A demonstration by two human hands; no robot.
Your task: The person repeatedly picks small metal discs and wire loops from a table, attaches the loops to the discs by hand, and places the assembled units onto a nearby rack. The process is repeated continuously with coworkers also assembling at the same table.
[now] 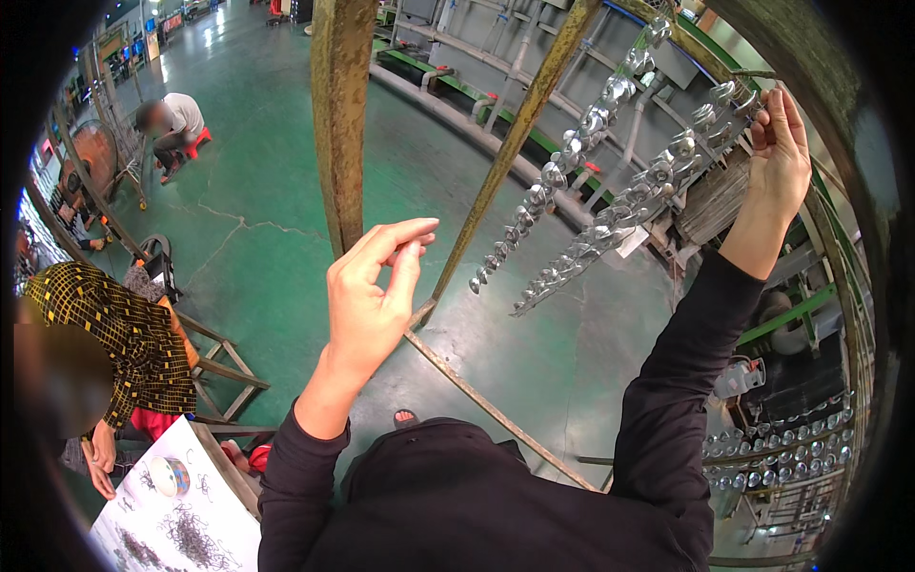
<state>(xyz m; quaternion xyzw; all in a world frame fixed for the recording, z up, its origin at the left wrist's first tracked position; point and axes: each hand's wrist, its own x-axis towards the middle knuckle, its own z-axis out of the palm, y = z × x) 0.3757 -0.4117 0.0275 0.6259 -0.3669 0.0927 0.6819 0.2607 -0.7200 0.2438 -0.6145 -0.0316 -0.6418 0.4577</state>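
Strings of shiny metal parts (pixel 591 191) hang slanting on the rusty frame (pixel 496 181), their upper end touching the raised right hand (pixel 780 157), whose fingers curl at the top hook, while the left hand (pixel 372 296), half open with fingertips pinched on nothing visible, stays well apart, lower left.

Rusty frame bars (pixel 340 114) and hanging strings of metal parts (pixel 572 153) block reach; gaps between stay open

Your right hand (pixel 777 157) grips the far top of a slanted rod of shiny metal parts (pixel 610 214); a second loaded rod (pixel 562 157) hangs just left of it.
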